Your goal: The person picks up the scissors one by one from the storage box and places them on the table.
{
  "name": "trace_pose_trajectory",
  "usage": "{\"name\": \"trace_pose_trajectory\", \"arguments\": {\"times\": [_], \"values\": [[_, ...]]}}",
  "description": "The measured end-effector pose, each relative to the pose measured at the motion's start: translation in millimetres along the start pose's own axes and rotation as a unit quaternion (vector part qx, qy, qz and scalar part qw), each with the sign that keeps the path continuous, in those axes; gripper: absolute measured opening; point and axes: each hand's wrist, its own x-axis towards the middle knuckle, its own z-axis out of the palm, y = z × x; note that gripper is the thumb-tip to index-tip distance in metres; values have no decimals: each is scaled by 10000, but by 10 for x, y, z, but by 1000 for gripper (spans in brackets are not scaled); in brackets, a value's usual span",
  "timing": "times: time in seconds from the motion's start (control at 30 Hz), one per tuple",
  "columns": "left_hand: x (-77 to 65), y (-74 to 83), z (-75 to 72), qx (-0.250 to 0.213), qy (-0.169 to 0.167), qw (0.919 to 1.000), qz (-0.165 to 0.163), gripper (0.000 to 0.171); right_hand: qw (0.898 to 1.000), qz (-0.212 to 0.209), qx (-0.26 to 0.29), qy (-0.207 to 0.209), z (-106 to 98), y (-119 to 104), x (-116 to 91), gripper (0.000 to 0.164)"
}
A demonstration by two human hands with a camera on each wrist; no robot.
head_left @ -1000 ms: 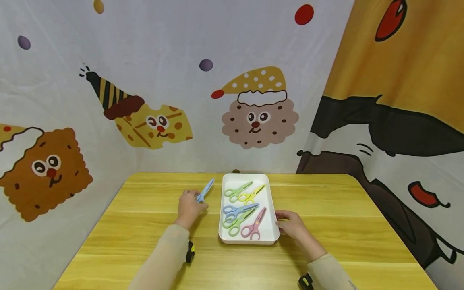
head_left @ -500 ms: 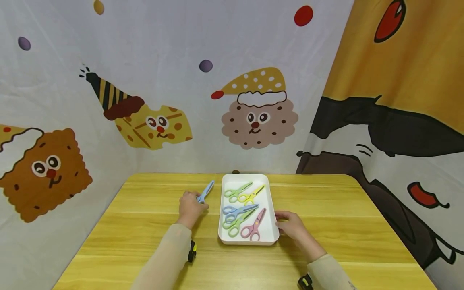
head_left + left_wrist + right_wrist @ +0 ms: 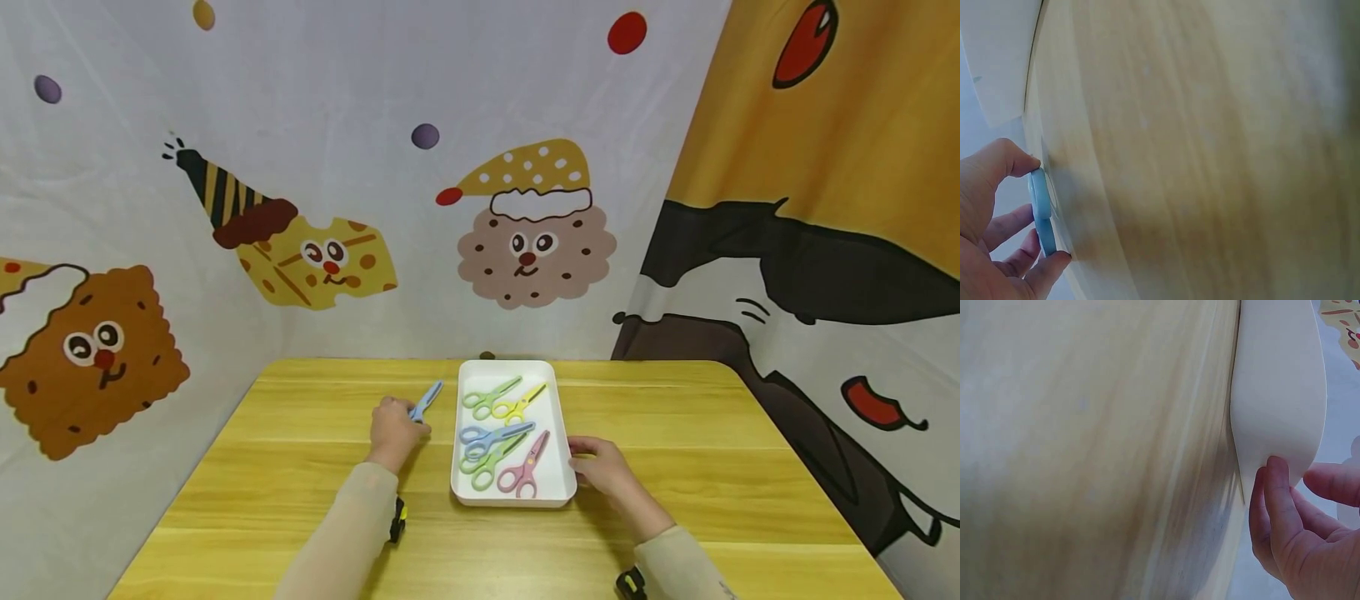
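Observation:
My left hand (image 3: 395,425) pinches a pair of light blue scissors (image 3: 427,401) by the handles, left of the white tray (image 3: 555,492). The blades point away to the upper right. In the left wrist view, thumb and fingers hold the edges of the blue handles (image 3: 1040,197), right at the tabletop. My right hand (image 3: 604,465) rests against the tray's right side. Seen from the right wrist, its fingertips (image 3: 1277,465) touch the outer wall (image 3: 1279,381), with the thumb at the rim. Inside the tray lie several scissors: green scissors (image 3: 480,402), yellow ones (image 3: 516,409), blue ones (image 3: 497,434) and pink ones (image 3: 527,469).
The tray stands on a wood-grain table (image 3: 675,417). Behind the table hangs a white cloth (image 3: 337,125) printed with cartoon biscuits and cheese. An orange and black cloth (image 3: 840,167) is at the right.
The blade tips of the blue scissors in my left hand have dipped lower toward the table. My right hand and the tray stay in place.

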Motion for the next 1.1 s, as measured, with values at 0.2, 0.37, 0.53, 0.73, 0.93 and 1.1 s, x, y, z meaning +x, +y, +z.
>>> {"name": "trace_pose_trajectory", "arguments": {"times": [0.2,0.37,0.53,0.73,0.93,1.1], "values": [[14,-4,13,86,5,10000,-34,40,10000,57,-37,28,0,8,1,37],[6,15,-7,267,-51,9996,35,36,10000,37,-72,11,-1,9,5,37],[3,34,-24,381,-91,9992,88,32,10000,15,-32,25,-1,10,-1,37],[12,66,-19,401,-214,9990,-11,29,9999,6,100,10,-5,5,-6,37],[2,82,-22,356,-350,9987,-137,27,10000,18,15,-9,-7,-3,-7,38],[-19,67,-43,166,-433,9988,-174,35,10000,46,-27,-8,-5,10,-1,37]]}}
